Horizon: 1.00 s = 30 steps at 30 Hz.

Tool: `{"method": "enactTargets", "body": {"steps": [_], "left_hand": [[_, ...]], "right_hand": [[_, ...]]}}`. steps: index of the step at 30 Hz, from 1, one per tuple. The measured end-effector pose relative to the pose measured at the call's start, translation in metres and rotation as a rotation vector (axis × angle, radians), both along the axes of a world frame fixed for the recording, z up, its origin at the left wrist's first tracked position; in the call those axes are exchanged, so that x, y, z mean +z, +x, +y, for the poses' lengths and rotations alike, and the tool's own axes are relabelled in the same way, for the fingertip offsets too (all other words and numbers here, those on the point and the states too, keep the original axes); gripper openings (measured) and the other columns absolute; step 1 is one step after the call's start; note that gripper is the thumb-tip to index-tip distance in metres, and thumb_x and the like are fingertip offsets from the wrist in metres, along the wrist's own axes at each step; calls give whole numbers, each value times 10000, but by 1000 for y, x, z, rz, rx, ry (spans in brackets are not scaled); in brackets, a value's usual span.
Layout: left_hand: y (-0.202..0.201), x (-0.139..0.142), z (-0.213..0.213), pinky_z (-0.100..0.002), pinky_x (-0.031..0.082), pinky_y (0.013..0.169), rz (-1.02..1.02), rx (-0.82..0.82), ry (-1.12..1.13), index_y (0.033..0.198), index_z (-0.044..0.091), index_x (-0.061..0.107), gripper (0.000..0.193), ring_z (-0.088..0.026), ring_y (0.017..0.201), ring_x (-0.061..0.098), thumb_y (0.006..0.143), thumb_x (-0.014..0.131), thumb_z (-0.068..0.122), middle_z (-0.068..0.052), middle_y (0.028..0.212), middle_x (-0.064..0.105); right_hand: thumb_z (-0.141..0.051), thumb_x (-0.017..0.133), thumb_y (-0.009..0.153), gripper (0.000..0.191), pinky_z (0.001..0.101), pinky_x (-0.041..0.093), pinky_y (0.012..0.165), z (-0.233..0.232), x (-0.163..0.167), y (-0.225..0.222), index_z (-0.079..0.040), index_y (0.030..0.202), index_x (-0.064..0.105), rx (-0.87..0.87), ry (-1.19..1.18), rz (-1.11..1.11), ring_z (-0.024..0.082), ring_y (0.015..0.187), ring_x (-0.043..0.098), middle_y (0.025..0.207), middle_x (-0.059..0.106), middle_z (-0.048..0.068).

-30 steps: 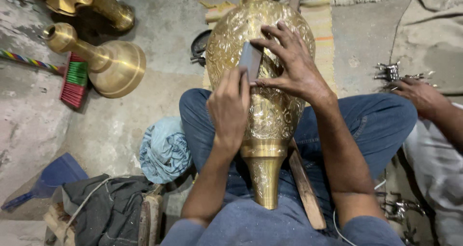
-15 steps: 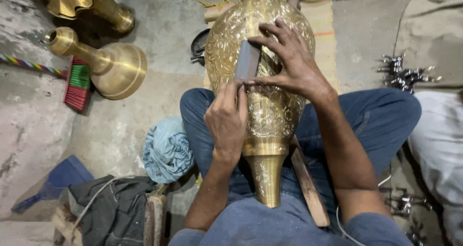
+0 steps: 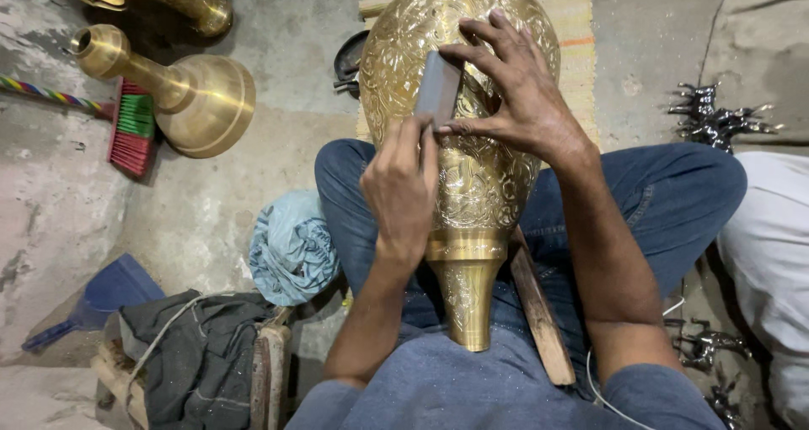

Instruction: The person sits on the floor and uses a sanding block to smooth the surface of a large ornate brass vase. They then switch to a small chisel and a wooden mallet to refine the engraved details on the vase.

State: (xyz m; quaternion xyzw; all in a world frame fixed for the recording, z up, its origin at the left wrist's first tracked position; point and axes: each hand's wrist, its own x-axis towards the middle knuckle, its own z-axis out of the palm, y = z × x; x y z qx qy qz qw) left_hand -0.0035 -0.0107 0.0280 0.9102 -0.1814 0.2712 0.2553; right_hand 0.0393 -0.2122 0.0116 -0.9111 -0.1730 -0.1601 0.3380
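A large engraved brass vase lies across my lap, its narrow neck pointing toward my chest. My left hand grips the lower end of a flat grey block pressed against the vase's body. My right hand rests on the vase's bulge, fingers spread, thumb and fingertips touching the block's upper end. My legs in blue jeans lie under the vase.
Two plain brass vases lie at the upper left beside a colourful brush. A blue cloth bundle, a blue dustpan and dark cloth on a wooden stool sit left. A wooden stick rests on my thigh. Small metal pieces lie right, near another person's white garment.
The grey block and both my hands have slid slightly along the vase's surface. The other person's hand at the right has left the view.
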Motion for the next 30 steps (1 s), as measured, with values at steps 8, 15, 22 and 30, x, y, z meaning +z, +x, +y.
{"method": "enactTargets", "body": {"steps": [8, 15, 22, 30], "left_hand": [[-1, -7, 3, -313, 634, 639, -5, -5, -6, 1146, 55, 699, 150, -198, 785, 756, 1015, 669, 120, -126, 1097, 745], [7, -4, 1, -295, 633, 618, -18, -28, 0, 1142, 26, 701, 163, -202, 784, 757, 1000, 688, 106, -131, 1050, 754], [-3, 5, 1, -319, 635, 656, 33, -12, -30, 1194, 23, 686, 219, -204, 805, 762, 994, 690, 112, -112, 1050, 751], [-1, 8, -1, -321, 627, 643, 44, -28, -19, 1138, 70, 705, 134, -197, 784, 762, 1007, 692, 95, -89, 1085, 755]], "right_hand": [[-687, 884, 621, 999, 655, 140, 1295, 1, 1, -2, -332, 1492, 546, -7, 1, -21, 361, 1572, 244, 1654, 393, 73], [-684, 875, 633, 999, 675, 144, 1281, 0, 3, -2, -326, 1504, 539, -1, 9, 21, 372, 1581, 229, 1666, 380, 78], [-663, 907, 656, 991, 677, 148, 1276, 0, 1, -3, -320, 1506, 530, -8, 5, 12, 373, 1580, 214, 1666, 360, 86], [-640, 908, 631, 993, 670, 171, 1286, 0, 2, -3, -323, 1498, 542, 3, 17, 3, 369, 1585, 212, 1674, 367, 71]]}}
